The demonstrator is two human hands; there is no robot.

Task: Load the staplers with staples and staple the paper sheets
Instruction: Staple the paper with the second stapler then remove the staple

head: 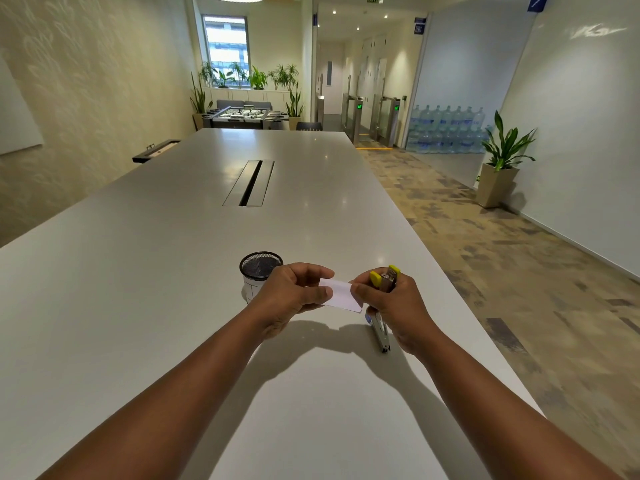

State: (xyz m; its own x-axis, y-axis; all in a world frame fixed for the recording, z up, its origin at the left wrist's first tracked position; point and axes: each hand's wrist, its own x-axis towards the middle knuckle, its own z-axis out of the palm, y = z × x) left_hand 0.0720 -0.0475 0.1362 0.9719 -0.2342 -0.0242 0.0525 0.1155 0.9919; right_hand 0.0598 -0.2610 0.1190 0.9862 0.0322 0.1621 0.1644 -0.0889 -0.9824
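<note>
The left hand (294,292) pinches a small white paper slip (341,295) between thumb and curled forefinger at its nine o'clock end, while the right hand (394,306) is clenched round a yellow-tipped stapler (385,277), whose nose points toward twelve o'clock and sits at the slip's three o'clock end. The slip's long axis runs nine to three, bridging the two hands above the white table (173,271); the right hand looks nearer the point where a staple would go, though whether the paper is inside the stapler's mouth cannot be told. A second, silvery stapler (378,336) lies on the table at six o'clock of the right hand. A black mesh cup (259,271) stands at ten o'clock of the left hand.
</note>
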